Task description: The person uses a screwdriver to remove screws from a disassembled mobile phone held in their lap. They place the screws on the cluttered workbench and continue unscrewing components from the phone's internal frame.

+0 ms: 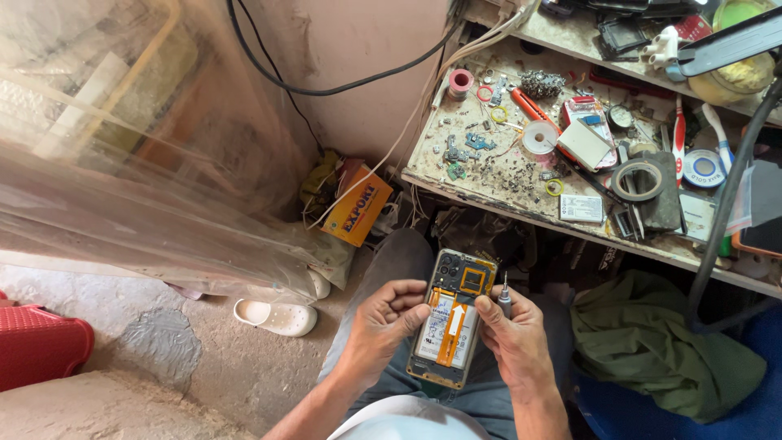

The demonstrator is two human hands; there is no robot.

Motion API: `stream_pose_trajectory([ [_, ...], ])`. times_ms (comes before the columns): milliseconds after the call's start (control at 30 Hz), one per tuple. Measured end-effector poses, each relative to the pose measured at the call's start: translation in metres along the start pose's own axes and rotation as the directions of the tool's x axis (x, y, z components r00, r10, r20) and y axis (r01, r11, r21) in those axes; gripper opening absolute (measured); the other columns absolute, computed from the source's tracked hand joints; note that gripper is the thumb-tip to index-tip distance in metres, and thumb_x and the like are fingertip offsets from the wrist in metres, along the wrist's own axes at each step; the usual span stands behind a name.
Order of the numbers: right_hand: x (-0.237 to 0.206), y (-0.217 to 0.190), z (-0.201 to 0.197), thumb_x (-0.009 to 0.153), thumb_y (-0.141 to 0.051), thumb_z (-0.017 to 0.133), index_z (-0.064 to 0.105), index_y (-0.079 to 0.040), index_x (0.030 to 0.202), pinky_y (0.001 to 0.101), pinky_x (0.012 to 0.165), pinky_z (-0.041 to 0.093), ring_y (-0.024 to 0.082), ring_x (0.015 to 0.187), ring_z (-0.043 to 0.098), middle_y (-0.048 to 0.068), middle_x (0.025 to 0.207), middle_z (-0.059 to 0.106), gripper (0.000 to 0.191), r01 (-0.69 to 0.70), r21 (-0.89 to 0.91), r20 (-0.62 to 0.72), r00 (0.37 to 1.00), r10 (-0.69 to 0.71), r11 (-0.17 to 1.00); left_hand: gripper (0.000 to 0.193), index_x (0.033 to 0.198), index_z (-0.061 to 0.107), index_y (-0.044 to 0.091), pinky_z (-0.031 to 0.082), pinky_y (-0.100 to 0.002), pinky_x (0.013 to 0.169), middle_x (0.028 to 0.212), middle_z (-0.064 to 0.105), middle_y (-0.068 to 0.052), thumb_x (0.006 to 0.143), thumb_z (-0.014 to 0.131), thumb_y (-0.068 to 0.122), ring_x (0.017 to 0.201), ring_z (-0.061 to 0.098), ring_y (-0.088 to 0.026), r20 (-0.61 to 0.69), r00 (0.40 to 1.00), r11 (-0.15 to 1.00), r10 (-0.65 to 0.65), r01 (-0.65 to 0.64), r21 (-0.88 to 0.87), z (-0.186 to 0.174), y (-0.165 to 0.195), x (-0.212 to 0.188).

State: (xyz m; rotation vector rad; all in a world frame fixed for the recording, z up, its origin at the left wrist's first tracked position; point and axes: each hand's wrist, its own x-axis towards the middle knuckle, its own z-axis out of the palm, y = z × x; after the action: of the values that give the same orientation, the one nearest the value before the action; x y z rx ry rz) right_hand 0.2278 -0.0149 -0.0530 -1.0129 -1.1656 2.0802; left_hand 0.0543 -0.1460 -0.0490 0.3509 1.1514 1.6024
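Above lap, phone (pixel 453 326) between hands (pixel 383 326)

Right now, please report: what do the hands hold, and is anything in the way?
Left hand grips opened phone, thumb on battery. Right hand steadies its edge, small screwdriver between fingers. Nothing over the phone.

Soft, even daylight fills the scene, with no hard shadows. The hands (pixel 456 330) and the opened phone (pixel 453 326) between them are evenly lit and sharp. The clear plastic sheet (pixel 122 155) at the left catches pale glare and looks smeared and blurred. Under the table (pixel 505 191) it is dark. Straight lines bend toward the wide-angle frame edges.
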Motion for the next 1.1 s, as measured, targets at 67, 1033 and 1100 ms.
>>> stream_pose_trajectory([
  [67,0.0,0.0,0.001,0.088,-0.025,0.077,0.071,-0.003,0.094,0.017,0.037,0.028,-0.001,0.046,0.039,-0.006,0.063,0.058,0.023,-0.008,-0.011,-0.007,1.0,0.008,1.0,0.04,0.127,0.063,0.002,0.059,-0.025,0.082,0.104,0.078,-0.007,0.09,0.07,0.018,0.091,0.072,-0.009,0.026,0.997,0.996,-0.079,0.081,-0.05,0.001,0.003,0.001],
  [1033,0.002,-0.006,-0.008,0.093,-0.03,0.067,0.072,0.001,0.11,0.0184,0.038,0.026,-0.001,0.045,0.036,0.005,0.075,0.074,0.036,0.062,-0.077,-0.131,0.989,-0.072,0.995,0.027,0.112,0.068,0.001,0.058,-0.026,0.071,0.092,0.075,-0.004,0.096,0.067,0.023,0.078,0.07,-0.008,0.043,0.996,0.996,-0.084,0.084,-0.004,-0.003,-0.004,0.009],
  [1100,0.001,-0.014,-0.013,0.095,-0.031,0.064,0.07,0.001,0.113,0.0183,0.038,0.027,-0.001,0.045,0.036,0.008,0.077,0.074,0.037,0.121,-0.085,-0.157,0.979,-0.133,0.989,0.024,0.11,0.067,0.002,0.06,-0.027,0.066,0.087,0.075,-0.005,0.096,0.064,0.022,0.071,0.071,-0.009,-0.001,0.992,0.992,-0.123,0.123,-0.039,-0.008,-0.001,0.009],
])
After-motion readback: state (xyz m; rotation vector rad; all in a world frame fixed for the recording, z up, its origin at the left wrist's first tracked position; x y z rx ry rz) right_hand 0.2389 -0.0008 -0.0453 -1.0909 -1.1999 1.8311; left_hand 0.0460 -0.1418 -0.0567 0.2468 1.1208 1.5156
